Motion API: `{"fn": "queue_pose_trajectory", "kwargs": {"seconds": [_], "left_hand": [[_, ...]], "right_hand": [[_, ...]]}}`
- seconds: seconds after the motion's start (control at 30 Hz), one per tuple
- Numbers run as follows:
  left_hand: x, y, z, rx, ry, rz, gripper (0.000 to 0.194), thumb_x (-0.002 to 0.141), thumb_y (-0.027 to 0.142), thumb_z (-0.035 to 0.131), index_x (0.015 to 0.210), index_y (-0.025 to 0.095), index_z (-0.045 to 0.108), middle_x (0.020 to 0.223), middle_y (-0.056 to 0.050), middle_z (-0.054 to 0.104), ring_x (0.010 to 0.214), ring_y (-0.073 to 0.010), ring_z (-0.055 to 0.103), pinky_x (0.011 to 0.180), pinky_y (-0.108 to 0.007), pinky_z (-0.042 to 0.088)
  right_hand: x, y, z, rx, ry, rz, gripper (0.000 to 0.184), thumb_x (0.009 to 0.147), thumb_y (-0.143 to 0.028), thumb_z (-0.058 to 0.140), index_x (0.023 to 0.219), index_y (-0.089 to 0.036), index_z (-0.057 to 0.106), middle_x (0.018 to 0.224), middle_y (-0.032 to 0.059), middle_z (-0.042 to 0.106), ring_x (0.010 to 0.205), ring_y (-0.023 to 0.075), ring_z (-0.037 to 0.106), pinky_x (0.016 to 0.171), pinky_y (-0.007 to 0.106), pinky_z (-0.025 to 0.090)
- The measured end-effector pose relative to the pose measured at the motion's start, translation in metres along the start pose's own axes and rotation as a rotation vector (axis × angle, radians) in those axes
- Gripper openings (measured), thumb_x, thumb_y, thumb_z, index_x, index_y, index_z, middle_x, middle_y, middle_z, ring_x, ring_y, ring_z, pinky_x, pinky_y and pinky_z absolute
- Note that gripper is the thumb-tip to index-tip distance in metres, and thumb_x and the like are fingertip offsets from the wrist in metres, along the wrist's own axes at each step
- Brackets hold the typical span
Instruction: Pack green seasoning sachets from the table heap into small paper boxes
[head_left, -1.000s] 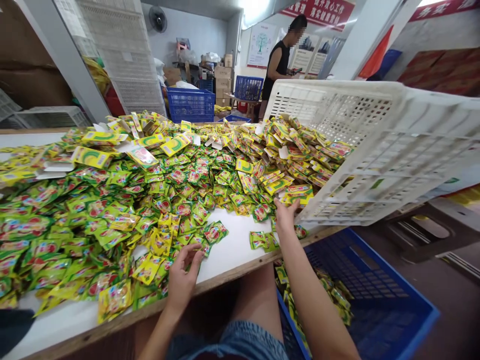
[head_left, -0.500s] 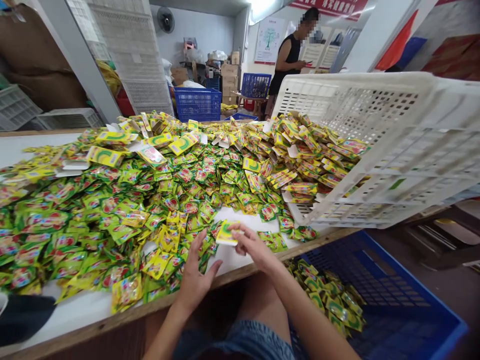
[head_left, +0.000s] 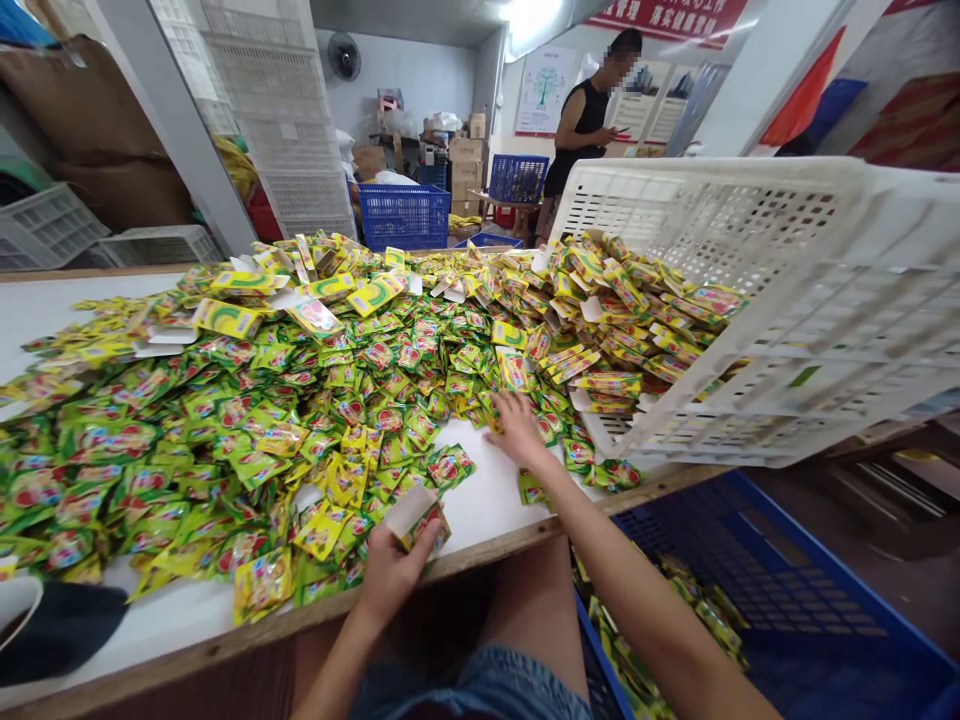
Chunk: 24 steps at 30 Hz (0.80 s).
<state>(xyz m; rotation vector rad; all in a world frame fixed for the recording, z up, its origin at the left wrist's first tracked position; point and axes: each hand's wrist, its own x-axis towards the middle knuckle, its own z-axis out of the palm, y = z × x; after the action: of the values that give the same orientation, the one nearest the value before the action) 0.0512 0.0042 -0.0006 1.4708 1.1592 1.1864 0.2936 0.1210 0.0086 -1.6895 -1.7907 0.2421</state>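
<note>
My left hand (head_left: 394, 565) grips a small cardboard box (head_left: 411, 514) near the table's front edge, its white flap standing up. My right hand (head_left: 519, 432) reaches forward over the right part of the heap, fingers apart, touching or just above the small packets there. Their tips partly blend into the packets, and nothing shows held. Green and yellow packets (head_left: 289, 390) with red fruit pictures cover much of the white table (head_left: 487, 480). One packet (head_left: 451, 465) lies alone between my hands. Small yellow boxes (head_left: 227, 318), some with flaps raised, rest on the heap's far side.
A tipped white crate (head_left: 757, 340) at the right spills yellow boxes onto the table. Below it stands a blue crate (head_left: 787, 600) holding yellow-green packages. A dark cup-like object (head_left: 64, 630) sits front left. Behind the table a person (head_left: 581, 125) stands with a phone.
The box has passed from my right hand to my left and is nearer the table edge, flap up. My right hand has moved forward to the packets. The view has shifted slightly.
</note>
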Motion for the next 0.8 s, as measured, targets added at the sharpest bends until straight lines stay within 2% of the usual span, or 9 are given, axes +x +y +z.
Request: {"fn": "queue_pose_trajectory", "kwargs": {"seconds": [0.07, 0.17, 0.23, 0.3, 0.37, 0.5, 0.57, 0.67, 0.8], "left_hand": [[0.000, -0.003, 0.000, -0.017, 0.019, -0.021, 0.033, 0.074, 0.031, 0.065, 0.101, 0.013, 0.067, 0.100, -0.010, 0.072, 0.096, -0.0266, 0.065, 0.087, -0.036, 0.051], [0.000, -0.006, 0.000, -0.029, 0.027, -0.059, 0.032, 0.075, 0.033, 0.064, 0.099, 0.012, 0.067, 0.095, -0.010, 0.073, 0.089, -0.0254, 0.067, 0.080, -0.033, 0.054], [0.001, -0.006, 0.000, -0.030, 0.013, -0.074, 0.032, 0.075, 0.033, 0.064, 0.098, 0.011, 0.067, 0.092, -0.010, 0.073, 0.086, -0.0247, 0.068, 0.077, -0.032, 0.054], [0.001, -0.006, 0.000, -0.033, 0.013, -0.080, 0.031, 0.075, 0.034, 0.064, 0.096, 0.011, 0.067, 0.091, -0.010, 0.073, 0.084, -0.0242, 0.068, 0.076, -0.031, 0.055], [0.001, -0.006, 0.000, -0.033, 0.025, -0.089, 0.031, 0.074, 0.035, 0.065, 0.093, 0.011, 0.067, 0.088, -0.009, 0.074, 0.082, -0.0239, 0.069, 0.075, -0.031, 0.055], [0.001, -0.006, 0.001, -0.029, 0.043, -0.102, 0.031, 0.074, 0.036, 0.064, 0.092, 0.011, 0.067, 0.085, -0.009, 0.074, 0.082, -0.0241, 0.068, 0.075, -0.030, 0.055], [0.001, -0.005, 0.001, -0.034, 0.046, -0.102, 0.032, 0.074, 0.036, 0.064, 0.093, 0.011, 0.067, 0.087, -0.009, 0.074, 0.083, -0.0240, 0.068, 0.075, -0.031, 0.055], [0.001, -0.004, 0.000, -0.024, 0.047, -0.091, 0.030, 0.074, 0.036, 0.064, 0.092, 0.011, 0.067, 0.086, -0.009, 0.074, 0.082, -0.0241, 0.068, 0.075, -0.031, 0.054], [0.002, -0.006, 0.000, -0.022, 0.021, -0.085, 0.029, 0.075, 0.035, 0.063, 0.092, 0.011, 0.067, 0.085, -0.009, 0.074, 0.079, -0.0234, 0.068, 0.076, -0.033, 0.054]], "right_hand": [[-0.010, -0.002, 0.009, -0.065, -0.065, -0.077, 0.055, 0.070, -0.015, 0.062, 0.122, -0.020, 0.047, 0.133, 0.0123, 0.041, 0.123, 0.0324, 0.031, 0.098, 0.049, 0.028], [-0.035, -0.010, 0.018, -0.040, -0.093, -0.120, 0.033, 0.074, -0.011, 0.057, 0.106, -0.021, 0.057, 0.120, 0.0092, 0.051, 0.111, 0.0279, 0.042, 0.094, 0.044, 0.033], [-0.048, -0.012, 0.017, 0.020, -0.107, -0.142, 0.019, 0.075, -0.011, 0.056, 0.091, -0.021, 0.060, 0.108, 0.0074, 0.055, 0.106, 0.0261, 0.045, 0.091, 0.042, 0.036], [-0.054, -0.011, 0.013, 0.087, -0.113, -0.150, 0.013, 0.075, -0.010, 0.053, 0.082, -0.020, 0.059, 0.100, 0.0063, 0.056, 0.101, 0.0238, 0.047, 0.088, 0.039, 0.039], [-0.056, -0.007, 0.008, 0.161, -0.112, -0.118, 0.017, 0.074, -0.008, 0.051, 0.084, -0.020, 0.057, 0.099, 0.0061, 0.054, 0.098, 0.0215, 0.050, 0.085, 0.036, 0.041], [-0.059, -0.001, -0.004, 0.294, -0.129, -0.001, 0.038, 0.069, -0.007, 0.053, 0.105, -0.019, 0.052, 0.105, 0.0074, 0.054, 0.094, 0.0206, 0.054, 0.082, 0.036, 0.043], [-0.063, 0.001, -0.013, 0.348, -0.222, 0.005, 0.042, 0.069, -0.011, 0.056, 0.109, -0.019, 0.051, 0.103, 0.0062, 0.058, 0.092, 0.0197, 0.056, 0.079, 0.034, 0.044], [-0.066, 0.005, -0.027, 0.443, -0.357, 0.009, 0.036, 0.074, -0.019, 0.056, 0.110, -0.020, 0.052, 0.104, 0.0049, 0.061, 0.082, 0.0162, 0.058, 0.070, 0.029, 0.046], [-0.057, 0.015, -0.035, 0.264, -0.167, 0.100, 0.028, 0.078, -0.028, 0.054, 0.104, -0.017, 0.058, 0.100, 0.0072, 0.060, 0.075, 0.0164, 0.056, 0.073, 0.032, 0.045]]}}
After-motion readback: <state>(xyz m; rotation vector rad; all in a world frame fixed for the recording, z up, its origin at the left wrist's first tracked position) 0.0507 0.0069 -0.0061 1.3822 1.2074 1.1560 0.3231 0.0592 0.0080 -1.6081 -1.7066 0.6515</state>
